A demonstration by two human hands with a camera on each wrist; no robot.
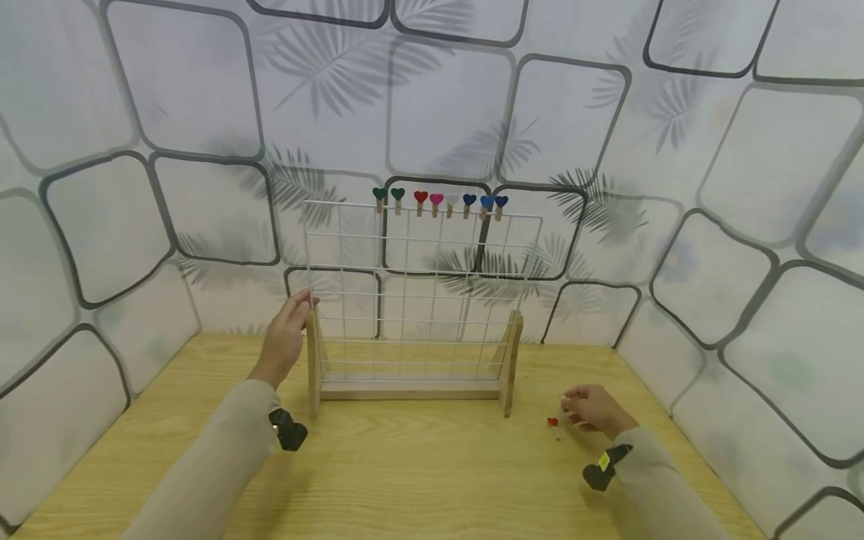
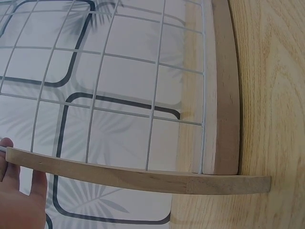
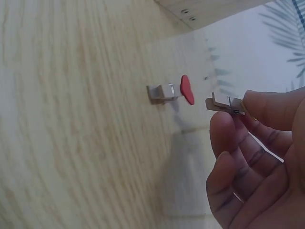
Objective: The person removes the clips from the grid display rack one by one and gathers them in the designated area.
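the left hand [image 1: 286, 336] sits at about 9 o'clock of the wire grid rack [image 1: 421, 292], its fingers [image 2: 7, 152] resting against the rack's left wooden upright [image 1: 313, 360] near the top; the pictures do not show whether they curl round it, so i cannot tell its grip. along the rack's top wire hang heart-topped clips [image 1: 439, 201], green, red, pink, white and blue from left to right. the rack stands on the wooden surface [image 1: 405, 472]. at about 4 o'clock of the rack, the right hand [image 1: 594, 411] hovers just above the surface, fingers [image 3: 271, 107] pinching a small wooden clip [image 3: 224, 104]. a red heart clip [image 3: 174, 90] lies on the surface just beside that hand, at its 9 o'clock, untouched.
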